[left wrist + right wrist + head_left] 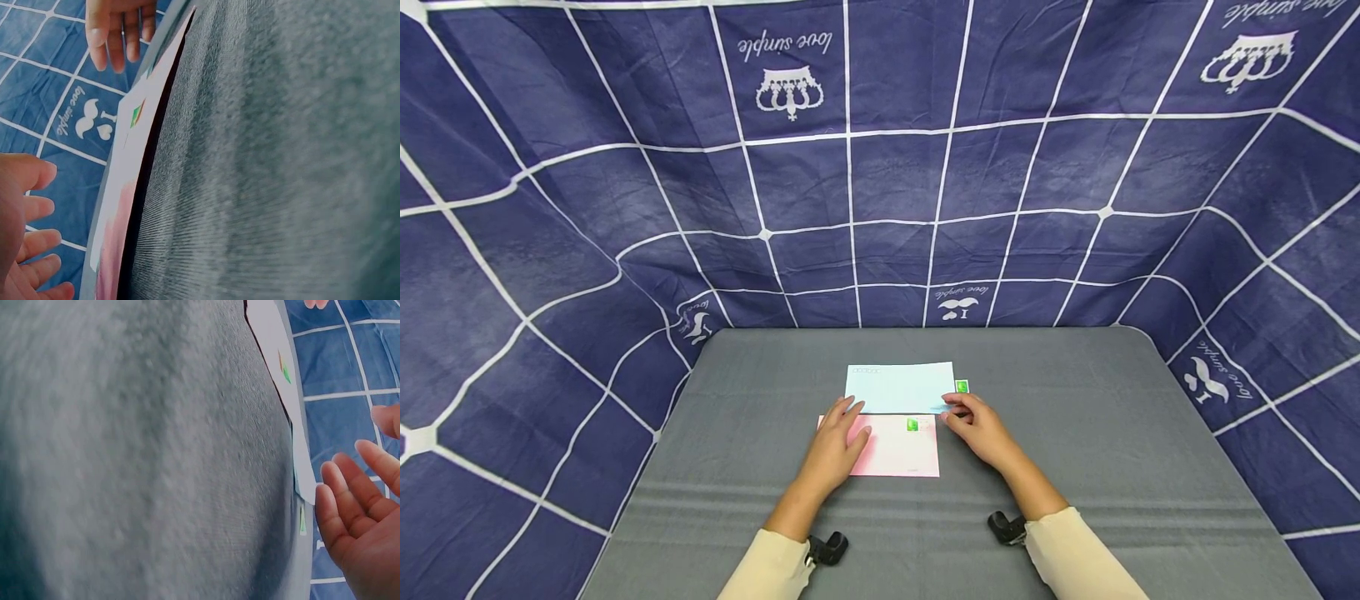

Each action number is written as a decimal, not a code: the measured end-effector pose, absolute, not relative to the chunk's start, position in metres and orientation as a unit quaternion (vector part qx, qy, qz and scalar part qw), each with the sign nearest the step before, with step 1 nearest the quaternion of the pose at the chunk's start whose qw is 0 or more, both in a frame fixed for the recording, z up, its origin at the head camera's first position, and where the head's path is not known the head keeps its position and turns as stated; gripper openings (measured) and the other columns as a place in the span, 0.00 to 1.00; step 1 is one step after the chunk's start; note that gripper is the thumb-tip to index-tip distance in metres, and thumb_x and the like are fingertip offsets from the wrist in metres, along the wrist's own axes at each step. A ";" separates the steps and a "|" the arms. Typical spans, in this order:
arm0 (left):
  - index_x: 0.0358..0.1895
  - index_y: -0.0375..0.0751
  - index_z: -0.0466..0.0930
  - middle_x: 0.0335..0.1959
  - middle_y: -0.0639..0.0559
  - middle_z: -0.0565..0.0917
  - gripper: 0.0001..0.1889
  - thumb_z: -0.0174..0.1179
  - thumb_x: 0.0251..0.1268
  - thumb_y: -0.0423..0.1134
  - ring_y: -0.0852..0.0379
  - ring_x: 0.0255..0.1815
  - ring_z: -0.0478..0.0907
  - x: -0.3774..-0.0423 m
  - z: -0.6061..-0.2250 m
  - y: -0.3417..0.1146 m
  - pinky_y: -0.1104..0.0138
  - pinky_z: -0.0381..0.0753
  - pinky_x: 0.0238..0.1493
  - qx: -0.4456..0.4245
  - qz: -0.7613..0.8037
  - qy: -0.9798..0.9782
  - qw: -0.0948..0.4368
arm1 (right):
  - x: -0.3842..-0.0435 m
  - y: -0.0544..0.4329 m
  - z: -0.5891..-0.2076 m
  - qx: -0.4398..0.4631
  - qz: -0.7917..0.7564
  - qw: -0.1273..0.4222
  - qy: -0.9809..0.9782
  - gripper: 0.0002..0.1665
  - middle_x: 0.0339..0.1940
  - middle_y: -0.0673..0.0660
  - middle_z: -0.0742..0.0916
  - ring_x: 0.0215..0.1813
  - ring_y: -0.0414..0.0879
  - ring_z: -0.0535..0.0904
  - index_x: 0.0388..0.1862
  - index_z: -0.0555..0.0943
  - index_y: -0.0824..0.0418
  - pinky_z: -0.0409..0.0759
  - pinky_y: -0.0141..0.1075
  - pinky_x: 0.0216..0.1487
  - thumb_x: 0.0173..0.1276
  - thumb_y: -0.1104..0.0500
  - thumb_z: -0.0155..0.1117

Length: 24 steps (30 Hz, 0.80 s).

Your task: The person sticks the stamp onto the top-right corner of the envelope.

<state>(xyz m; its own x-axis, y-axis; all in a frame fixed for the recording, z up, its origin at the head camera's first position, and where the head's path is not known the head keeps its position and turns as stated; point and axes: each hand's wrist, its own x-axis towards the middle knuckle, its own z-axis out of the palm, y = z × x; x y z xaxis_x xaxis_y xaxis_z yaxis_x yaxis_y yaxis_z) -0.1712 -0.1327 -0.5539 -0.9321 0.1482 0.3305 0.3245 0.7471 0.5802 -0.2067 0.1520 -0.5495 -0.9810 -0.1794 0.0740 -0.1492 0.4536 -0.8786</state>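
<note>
On the counter [1075, 400], your left hand [833, 450] is over the pink envelope [897, 452] and your right hand [983, 429] is at the near right corner of the blue envelope [898, 387]. The fingers [331, 515] of both are relaxed and hold nothing. The paper is probably light and easily creased; take it by the edges. You have 2 envelopes, 1 green stamp [912, 425] on the pink envelope, 1 other stamp [962, 386] beside the blue envelope.

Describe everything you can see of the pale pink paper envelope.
The rectangular pale pink paper envelope lies on the grey cloth-covered table, on the near side of a rectangular light blue paper envelope. Its left part is pinkest. A small green stamp sits near its far right corner. The left hand hides part of its left end; contact is unclear.
</note>
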 end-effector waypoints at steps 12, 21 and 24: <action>0.70 0.41 0.74 0.75 0.41 0.70 0.27 0.60 0.72 0.48 0.39 0.79 0.62 -0.189 -0.545 -0.130 0.29 0.69 0.63 -0.131 -0.299 -0.941 0.090 | -0.217 0.167 -0.550 -0.091 -0.486 -0.014 0.869 0.23 0.56 0.62 0.84 0.57 0.55 0.82 0.63 0.80 0.64 0.81 0.33 0.52 0.70 0.61 0.67; 0.71 0.39 0.73 0.75 0.38 0.69 0.28 0.58 0.73 0.49 0.36 0.79 0.61 -0.202 -0.545 -0.129 0.41 0.66 0.74 -0.159 -0.283 -0.942 0.083 | -0.228 0.184 -0.556 -0.077 -0.471 -0.016 0.879 0.25 0.57 0.66 0.82 0.58 0.58 0.81 0.64 0.78 0.68 0.80 0.34 0.52 0.71 0.61 0.65; 0.72 0.39 0.72 0.75 0.38 0.69 0.29 0.59 0.73 0.48 0.37 0.79 0.61 -0.206 -0.546 -0.129 0.43 0.65 0.76 -0.161 -0.280 -0.944 0.076 | -0.230 0.188 -0.556 -0.076 -0.463 -0.022 0.883 0.24 0.57 0.66 0.82 0.58 0.59 0.81 0.63 0.78 0.68 0.81 0.36 0.52 0.70 0.60 0.66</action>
